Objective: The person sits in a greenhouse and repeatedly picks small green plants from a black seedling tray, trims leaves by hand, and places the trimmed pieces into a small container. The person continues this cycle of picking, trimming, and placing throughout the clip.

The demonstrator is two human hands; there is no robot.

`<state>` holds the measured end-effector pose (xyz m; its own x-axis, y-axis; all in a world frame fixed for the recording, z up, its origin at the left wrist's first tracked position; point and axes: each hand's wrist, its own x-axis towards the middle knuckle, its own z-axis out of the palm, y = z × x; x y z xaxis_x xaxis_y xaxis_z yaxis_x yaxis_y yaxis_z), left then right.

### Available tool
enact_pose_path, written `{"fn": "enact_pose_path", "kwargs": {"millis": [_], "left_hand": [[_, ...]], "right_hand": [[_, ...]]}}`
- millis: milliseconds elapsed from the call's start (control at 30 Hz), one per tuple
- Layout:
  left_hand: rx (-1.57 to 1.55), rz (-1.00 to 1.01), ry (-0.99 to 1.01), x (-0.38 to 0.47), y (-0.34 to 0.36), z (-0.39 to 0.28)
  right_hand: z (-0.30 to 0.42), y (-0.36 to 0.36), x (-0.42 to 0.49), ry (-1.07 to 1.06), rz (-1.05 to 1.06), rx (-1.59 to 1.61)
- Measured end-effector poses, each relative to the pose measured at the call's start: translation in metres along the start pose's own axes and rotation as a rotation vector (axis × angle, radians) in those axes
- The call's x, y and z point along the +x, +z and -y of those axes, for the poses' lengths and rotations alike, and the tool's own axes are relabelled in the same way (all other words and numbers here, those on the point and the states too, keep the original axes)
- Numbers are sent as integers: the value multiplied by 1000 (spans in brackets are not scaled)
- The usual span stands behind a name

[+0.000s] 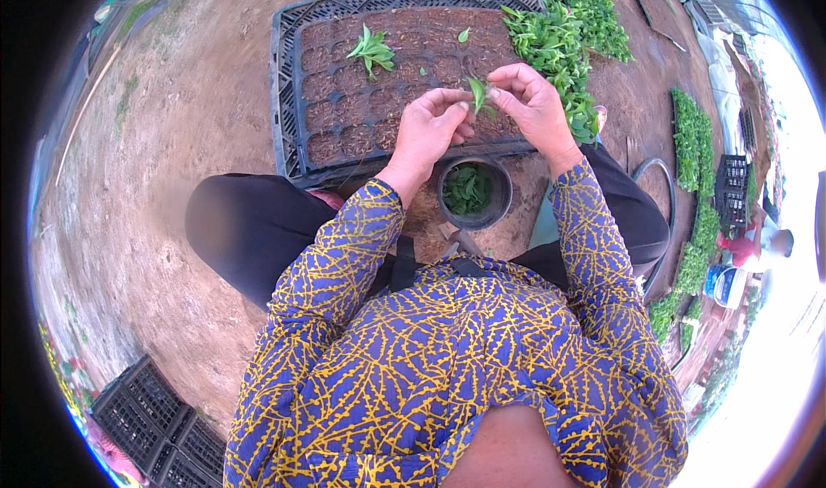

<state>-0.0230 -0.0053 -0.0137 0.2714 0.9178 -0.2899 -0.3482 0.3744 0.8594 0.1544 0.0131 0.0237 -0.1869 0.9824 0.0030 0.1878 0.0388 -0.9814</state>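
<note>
Between my two hands is a small green leafy cutting (477, 95), held above the near right part of a soil-filled cell tray (352, 104). My left hand (435, 117) has thumb and fingers pinched at its left side. From the right, my right hand (528, 97) pinches at the same cutting, its fingertips partly hidden by the leaves. The tray sits in a black plastic crate (287, 88). On the soil lie a bunch of leafy cuttings (372, 50) and a loose leaf (464, 35). A dark round pot (506, 194) with green leaves (466, 189) inside stands below my wrists.
Dense green seedlings (555, 49) border the crate's right side. More seedling trays (694, 230) line the far right, near a black crate (732, 188), a white bucket (729, 288) and another person (758, 243). Black crates (155, 417) stand at lower left on bare ground (148, 243).
</note>
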Motion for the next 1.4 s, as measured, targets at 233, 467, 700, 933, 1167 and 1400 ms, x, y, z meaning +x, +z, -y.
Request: {"fn": "enact_pose_path", "kwargs": {"millis": [233,467,700,933,1167,1400], "left_hand": [[222,-67,10,-12,11,3],[32,102,-46,-9,8,7],[-10,187,-96,-9,4,6],[94,209,-102,-10,7,8],[9,175,-102,-12,5,1],[159,183,-103,-12,9,5]], "right_hand": [[-6,-5,-20,32,-142,-26],[-6,-7,-33,106,-189,275],[-9,-16,-39,308,74,136],[-5,-10,-40,9,-63,-510],[-3,-25,-41,228,-392,-225],[6,-21,-54,140,-108,-180]]}}
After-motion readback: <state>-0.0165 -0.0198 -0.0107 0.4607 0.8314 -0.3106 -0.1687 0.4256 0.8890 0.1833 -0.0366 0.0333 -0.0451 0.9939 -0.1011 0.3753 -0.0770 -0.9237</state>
